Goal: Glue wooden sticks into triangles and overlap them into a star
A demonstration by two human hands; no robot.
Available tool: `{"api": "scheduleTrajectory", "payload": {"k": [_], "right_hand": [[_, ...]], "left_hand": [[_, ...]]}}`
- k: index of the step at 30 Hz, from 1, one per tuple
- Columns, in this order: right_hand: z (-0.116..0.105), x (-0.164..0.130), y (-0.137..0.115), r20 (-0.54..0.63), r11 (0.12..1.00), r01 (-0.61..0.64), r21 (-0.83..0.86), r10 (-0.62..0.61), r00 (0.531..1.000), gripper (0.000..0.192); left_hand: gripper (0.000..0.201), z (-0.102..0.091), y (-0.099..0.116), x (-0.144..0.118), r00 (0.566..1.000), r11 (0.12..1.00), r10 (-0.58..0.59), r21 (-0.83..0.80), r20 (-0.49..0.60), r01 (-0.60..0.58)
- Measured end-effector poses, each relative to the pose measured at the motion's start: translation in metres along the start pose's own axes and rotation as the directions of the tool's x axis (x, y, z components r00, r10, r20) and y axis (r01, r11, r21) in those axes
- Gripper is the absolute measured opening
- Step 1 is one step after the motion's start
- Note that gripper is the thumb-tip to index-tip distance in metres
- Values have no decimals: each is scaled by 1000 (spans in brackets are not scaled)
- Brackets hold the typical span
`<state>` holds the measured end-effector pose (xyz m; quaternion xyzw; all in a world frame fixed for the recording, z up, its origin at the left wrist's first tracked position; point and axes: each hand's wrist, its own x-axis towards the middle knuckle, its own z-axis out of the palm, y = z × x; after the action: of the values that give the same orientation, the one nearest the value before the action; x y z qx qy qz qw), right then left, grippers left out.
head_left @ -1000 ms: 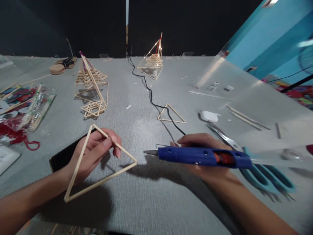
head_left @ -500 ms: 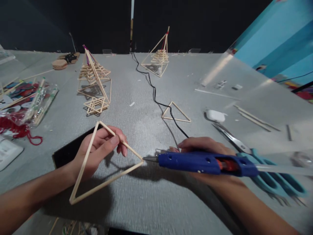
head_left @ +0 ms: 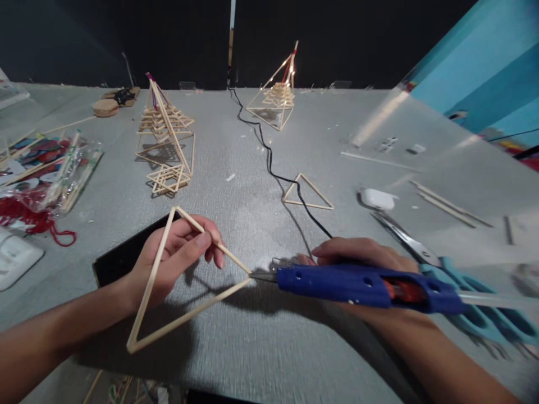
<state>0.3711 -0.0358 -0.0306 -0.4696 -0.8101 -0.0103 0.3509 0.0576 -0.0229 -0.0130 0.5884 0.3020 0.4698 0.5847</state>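
Note:
My left hand pinches one side of a triangle of thin wooden sticks, held tilted above the table. A blue glue gun lies sideways in my right hand, whose fingers are partly hidden behind it. Its metal nozzle touches the triangle's right corner. A clear glue stick juts from the back of the gun, and a black cord runs away across the table. Under my left wrist lies a dark phone. Beyond the gun, a second stick triangle rests flat with the cord across it.
Stick pyramids stand at the back left and back centre, the latter with small lights glowing. Blue-handled scissors and a white earbud case lie right. Packets of sticks and red yarn are left.
The whole view has shifted slightly, moving things a little rightward. Small lights now glow on the back centre pyramid. Both hands keep their hold, with the nozzle still at the triangle's corner.

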Motion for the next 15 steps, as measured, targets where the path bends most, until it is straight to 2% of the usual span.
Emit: {"api": "scheduleTrajectory", "payload": {"k": [3, 8, 13, 15], "right_hand": [[0, 2, -2, -86, 996, -31, 81, 38, 996, 16], [2, 4, 6, -67, 982, 93, 164, -83, 994, 12], [4, 3, 1, -70, 980, -32, 195, 46, 996, 12], [5, 3, 1, -79, 980, -47, 195, 63, 995, 16]], "left_hand": [[15, 3, 2, 0, 1000, 1000, -9, -2, -19, 9], [20, 6, 4, 0, 999, 1000, -13, -21, -30, 12], [24, 7, 9, 1, 1000, 999, -23, 32, -16, 24], [26, 7, 11, 2, 1000, 998, -23, 66, -14, 24]]}}
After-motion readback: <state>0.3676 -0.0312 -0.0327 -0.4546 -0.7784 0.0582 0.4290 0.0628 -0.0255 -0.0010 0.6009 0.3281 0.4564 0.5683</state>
